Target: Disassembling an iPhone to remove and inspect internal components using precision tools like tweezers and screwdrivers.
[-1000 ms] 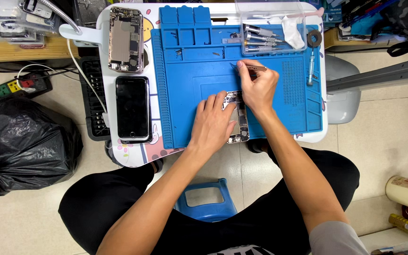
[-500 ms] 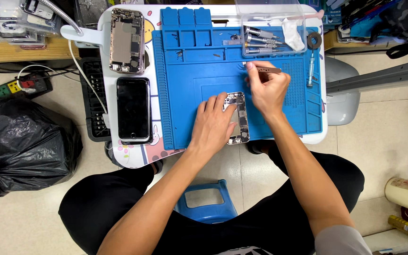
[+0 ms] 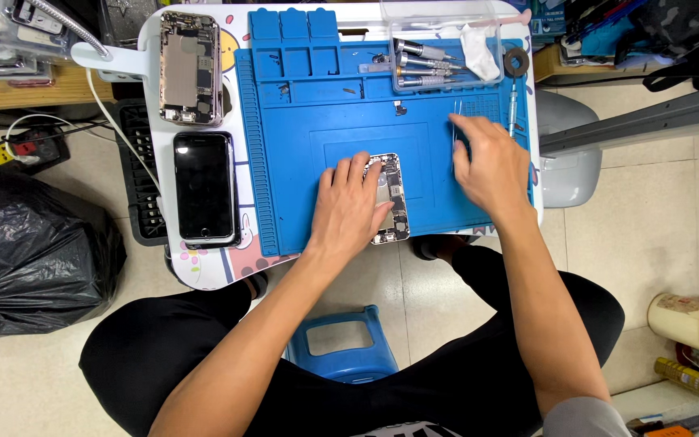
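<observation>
A black bin bag (image 3: 30,255) lies beside a blue stool (image 3: 341,344).

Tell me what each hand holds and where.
Left hand presses flat on the opened silver phone chassis; right hand rests at thin metal tweezers, grip unclear.

Bright blue silicone work mat (image 3: 301,162) covers most of the white tabletop (image 3: 204,271), which has little pink and brown cartoon prints along its edge left of the mat. Silver opened phone body (image 3: 391,202) sits on the mat; glossy black-screened phone (image 3: 204,186) lies left of it. Black crinkly bin bag (image 3: 30,259) on the beige floor tiles, blue plastic stool (image 3: 341,340) below the mat.
</observation>
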